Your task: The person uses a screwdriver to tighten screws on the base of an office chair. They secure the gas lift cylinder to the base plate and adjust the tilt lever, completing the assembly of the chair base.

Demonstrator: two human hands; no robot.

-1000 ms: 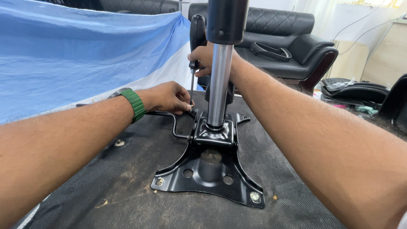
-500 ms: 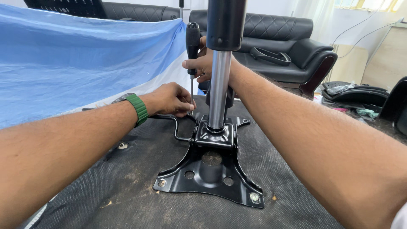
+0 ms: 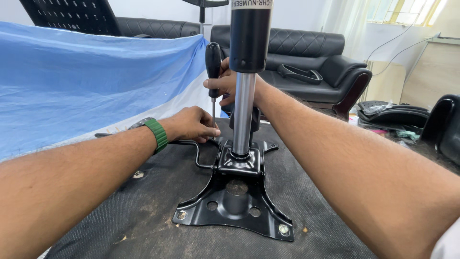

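A black metal chair mechanism plate is fastened to the dark fabric underside of a seat. A gas lift cylinder, chrome below and black above, stands upright in it. My right hand grips the black handle of a screwdriver held upright behind the cylinder, its thin shaft pointing down. My left hand, green band on the wrist, pinches the shaft's lower end near the plate's bent black lever.
A blue tarpaulin hangs at the left. Behind stand a black quilted sofa and a mesh chair back. Black chair parts lie at the right.
The camera has tilted down a little, so the screwdriver handle and my right hand show more fully. Both hands stay at the screwdriver behind the cylinder.
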